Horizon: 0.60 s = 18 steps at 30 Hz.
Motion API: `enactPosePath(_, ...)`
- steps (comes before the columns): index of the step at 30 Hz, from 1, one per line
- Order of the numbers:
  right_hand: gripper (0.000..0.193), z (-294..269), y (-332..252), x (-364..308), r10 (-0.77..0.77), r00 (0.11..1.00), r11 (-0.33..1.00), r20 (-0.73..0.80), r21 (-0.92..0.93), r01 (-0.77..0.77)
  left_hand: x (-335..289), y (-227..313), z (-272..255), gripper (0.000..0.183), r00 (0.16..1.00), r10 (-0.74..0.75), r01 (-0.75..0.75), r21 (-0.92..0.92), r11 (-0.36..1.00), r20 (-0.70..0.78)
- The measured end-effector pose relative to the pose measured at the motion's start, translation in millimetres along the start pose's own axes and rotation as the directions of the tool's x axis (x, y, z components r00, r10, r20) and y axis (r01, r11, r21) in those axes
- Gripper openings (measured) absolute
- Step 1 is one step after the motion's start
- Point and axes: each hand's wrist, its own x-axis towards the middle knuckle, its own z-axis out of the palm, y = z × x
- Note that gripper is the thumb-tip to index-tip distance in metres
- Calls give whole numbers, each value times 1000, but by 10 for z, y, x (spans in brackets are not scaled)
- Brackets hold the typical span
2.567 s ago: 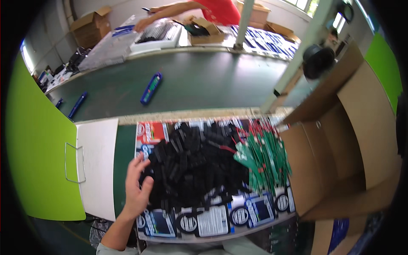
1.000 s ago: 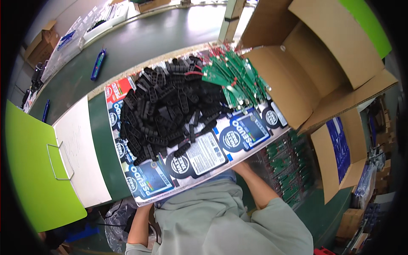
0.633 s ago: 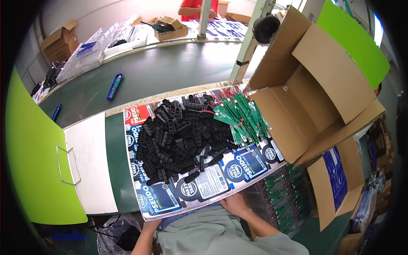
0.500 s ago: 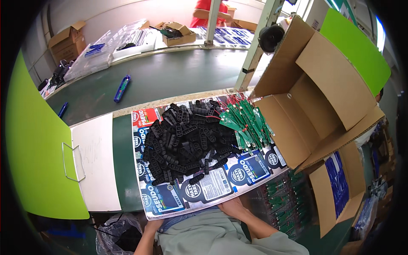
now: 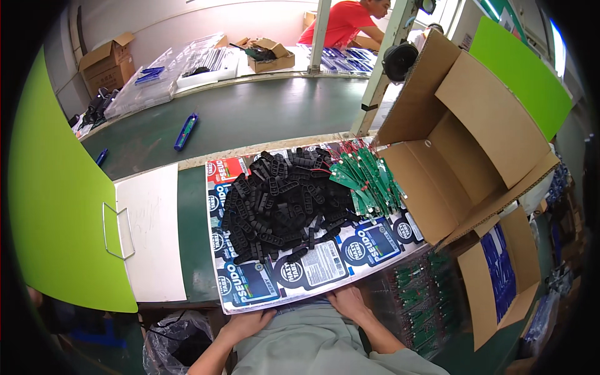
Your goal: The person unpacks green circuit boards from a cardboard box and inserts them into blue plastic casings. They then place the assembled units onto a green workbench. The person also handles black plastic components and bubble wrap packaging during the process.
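Note:
My left hand is at the near edge of a printed cardboard sheet, in front of my lap. Close to the same edge, further right, is my right hand. The fingers of both hands are largely hidden at or under that edge, so whether they grip anything does not show. On the sheet lies a heap of black ribbed plastic pieces. Against the heap's right side rests a bundle of narrow green circuit boards with thin red wires.
An open cardboard box stands at the right; below it another box holds blue parts. More circuit boards lie beside my right arm. A lime-green panel rises at the left. Beyond, a dark green belt carries blue-cased pieces.
My left hand has come further into view along the sheet's near edge. The whole view has shifted slightly. Across the belt, a person in red has leaned to the right.

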Motion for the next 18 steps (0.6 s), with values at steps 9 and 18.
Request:
enactPosePath(9, 24, -1007, -587, -166, -209, 976, 952, 60, 241, 189, -77, 1027, -1427, 45, 875, 437, -287, -505, 814, 208)
enactPosePath(18, 36, -1963, -254, 891, -2, 756, 1000, -654, 21, 21, 1027, 914, -2105, 38, 809, 381, -421, 10, 907, -448)
